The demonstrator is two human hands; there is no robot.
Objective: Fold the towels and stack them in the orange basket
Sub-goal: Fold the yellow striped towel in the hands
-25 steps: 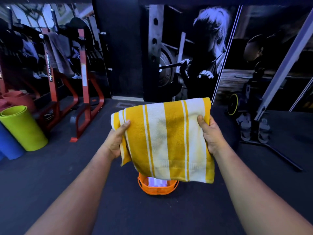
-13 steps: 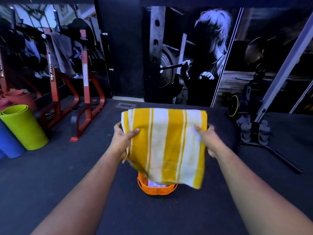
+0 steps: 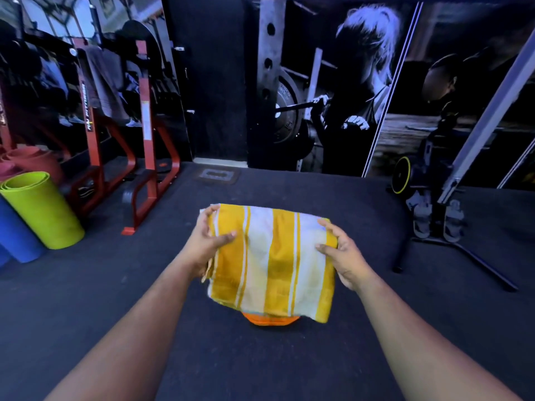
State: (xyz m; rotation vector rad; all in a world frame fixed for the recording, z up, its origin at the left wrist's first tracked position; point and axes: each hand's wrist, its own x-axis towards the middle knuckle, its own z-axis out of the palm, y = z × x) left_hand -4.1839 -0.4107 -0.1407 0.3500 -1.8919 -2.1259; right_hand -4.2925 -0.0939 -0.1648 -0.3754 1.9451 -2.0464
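Folded yellow-and-white striped towel [image 3: 272, 261]: hanging in the air over the orange basket [image 3: 270, 319], hiding most of it. Left hand [image 3: 207, 244] and right hand [image 3: 343, 256]: each grip pinching one side edge.

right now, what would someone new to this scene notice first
A folded yellow-and-white striped towel at centre, held at its sides by the left hand and right hand, covering most of the orange basket on the dark floor. At far left lies a rolled lime-green mat.
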